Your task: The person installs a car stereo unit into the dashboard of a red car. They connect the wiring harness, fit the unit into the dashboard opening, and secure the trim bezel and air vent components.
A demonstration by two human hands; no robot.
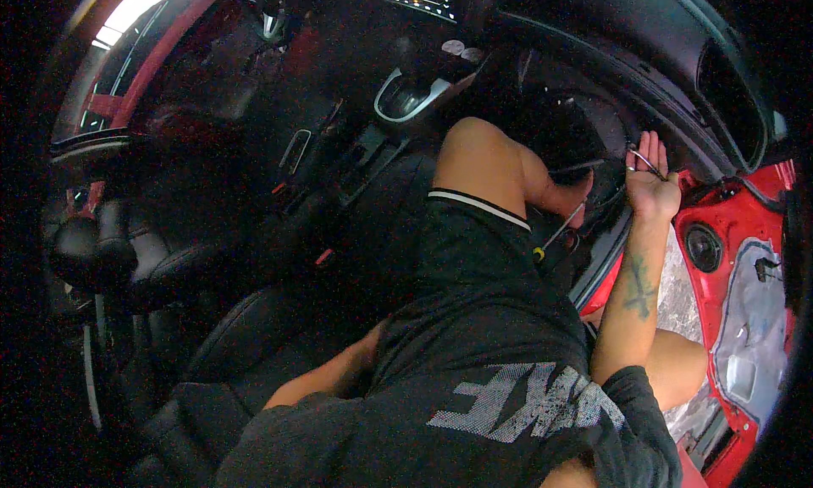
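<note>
My right hand (650, 187) is raised by the open door side, palm up, its fingers stretched out. Across its palm and fingers lies a thin, curved, shiny metal tool (648, 162), with the thumb near its lower end. What kind of tool it is does not show clearly. A screwdriver (559, 232) with a long shaft and yellow-green handle rests beside my bare foot, at the right edge of the seat. My left forearm (326, 374) passes beside my hip, and my left hand is hidden behind my shirt.
I sit in a dark car interior. A red door (720, 318) with its inner panel off, a round speaker (703, 246) showing, stands at the right. The dashboard (584, 43) curves ahead. The gear console (411, 98) is left of my knee; another seat (127, 251) lies beyond.
</note>
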